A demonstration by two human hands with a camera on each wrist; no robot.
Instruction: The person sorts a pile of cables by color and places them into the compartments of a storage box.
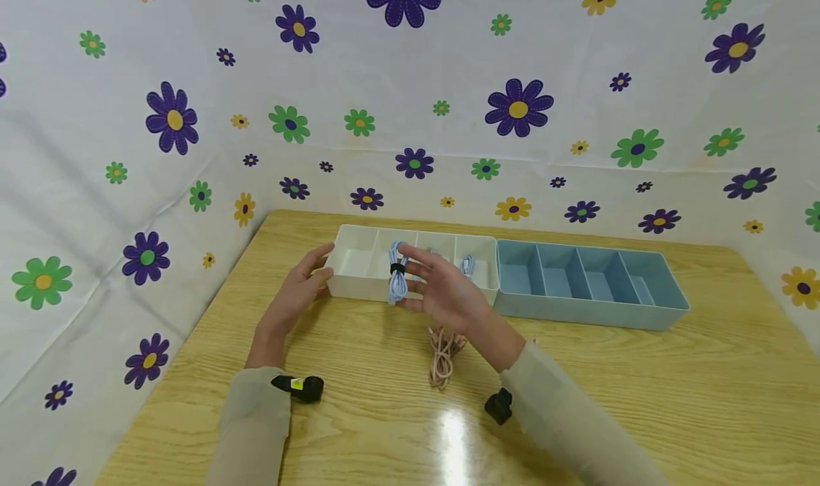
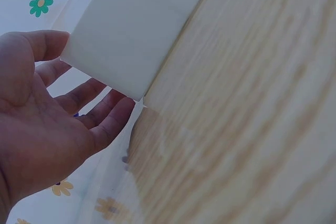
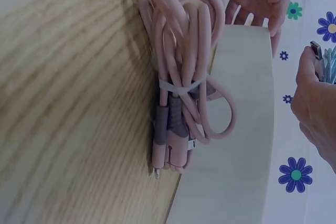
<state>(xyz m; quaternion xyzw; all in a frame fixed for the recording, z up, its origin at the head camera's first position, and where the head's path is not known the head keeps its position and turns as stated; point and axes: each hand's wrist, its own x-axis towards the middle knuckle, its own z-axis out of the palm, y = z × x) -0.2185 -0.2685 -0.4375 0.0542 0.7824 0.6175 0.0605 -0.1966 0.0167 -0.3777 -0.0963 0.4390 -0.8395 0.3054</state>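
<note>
right hand (image 1: 442,290) pinching blue cable (image 1: 397,280) — seemingly, over white tray (image 1: 359,276)

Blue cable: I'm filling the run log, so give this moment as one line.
right hand: holds blue cable over white tray | left hand: steadies tray end | pink cable: on table

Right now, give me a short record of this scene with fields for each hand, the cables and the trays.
left hand: open, fingers against the end of the white tray
right hand: holds the blue cable, a coiled bundle with a black tie, above the white tray
pink cable: bundled, lying on the wooden table in front of the white tray
blue tray: right of the white tray, four compartments
white tray contents: another light cable in one compartment
</note>
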